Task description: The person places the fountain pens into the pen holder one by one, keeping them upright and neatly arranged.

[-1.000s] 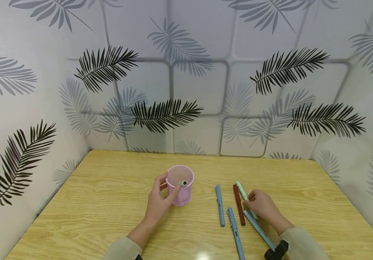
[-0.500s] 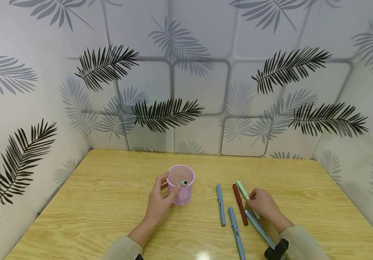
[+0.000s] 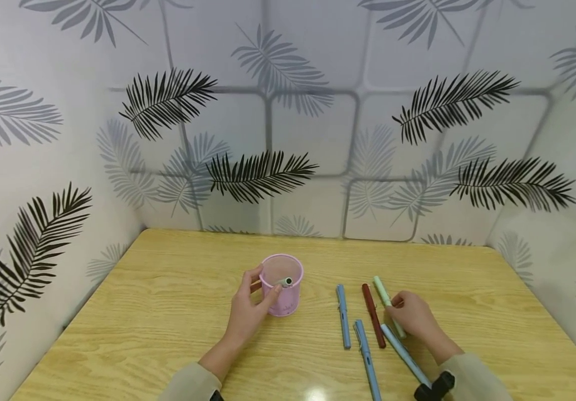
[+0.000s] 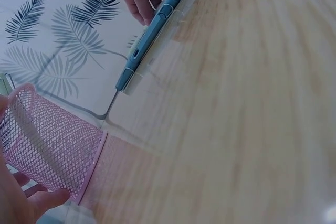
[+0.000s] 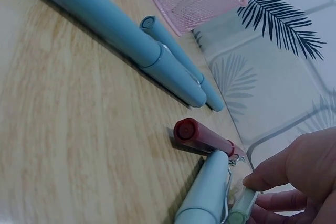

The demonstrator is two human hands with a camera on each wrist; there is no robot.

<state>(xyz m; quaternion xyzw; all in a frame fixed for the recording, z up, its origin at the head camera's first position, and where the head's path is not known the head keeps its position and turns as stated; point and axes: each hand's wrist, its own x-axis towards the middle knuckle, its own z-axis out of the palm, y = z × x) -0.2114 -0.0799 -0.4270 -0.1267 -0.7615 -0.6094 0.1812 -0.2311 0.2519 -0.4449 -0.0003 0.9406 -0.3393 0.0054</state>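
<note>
My left hand (image 3: 248,313) grips a pink mesh pen cup (image 3: 288,302), thumb at the front and fingers round the left side. The cup stands upright on the table with a pale green pen (image 3: 286,282) leaning inside. My right hand (image 3: 414,317) pinches another light green pen (image 3: 381,288) that lies on the table; the right wrist view shows the thumb and fingers on this pen (image 5: 242,209). Just left of it lies a red pen (image 3: 372,313). A blue pen (image 3: 404,354) lies below the right fingers, its end near the red pen.
Two more blue pens lie between the cup and the red pen: one farther back (image 3: 343,318) and one nearer the front (image 3: 367,356). The wooden table (image 3: 167,301) meets a leaf-patterned backdrop (image 3: 313,206) behind and at both sides.
The light green pen under my right hand has shifted slightly right, widening its gap from the red pen. The red pen has turned a little. My left hand and the cup stay put.
</note>
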